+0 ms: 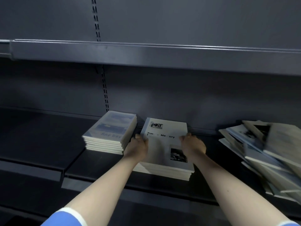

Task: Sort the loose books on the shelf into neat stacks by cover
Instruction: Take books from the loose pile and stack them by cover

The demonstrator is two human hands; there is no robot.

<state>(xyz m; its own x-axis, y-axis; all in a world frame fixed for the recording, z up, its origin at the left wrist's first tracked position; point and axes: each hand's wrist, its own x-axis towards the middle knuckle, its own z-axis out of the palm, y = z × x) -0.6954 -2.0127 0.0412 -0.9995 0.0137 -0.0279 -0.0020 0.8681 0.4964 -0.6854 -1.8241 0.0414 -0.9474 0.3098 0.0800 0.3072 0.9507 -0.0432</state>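
On the dark shelf [78, 167] a neat stack of blue-and-white "Any Day" books [110, 132] sits left of centre. Beside it is a stack of white "Time Memory" books [164, 144] with small black-and-white photos on the cover. My left hand [138, 146] grips the left edge of the top white book and my right hand [192, 144] grips its right edge, thumbs on the cover. At the right lies a loose, slanted heap of mixed books [263, 154], blurred.
An upper shelf [146, 54] overhangs the working shelf, leaving limited height. The dark back panel has a slotted upright [105, 92]. The shelf surface left of the blue stack is bare. My sleeves are blue with white cuffs.
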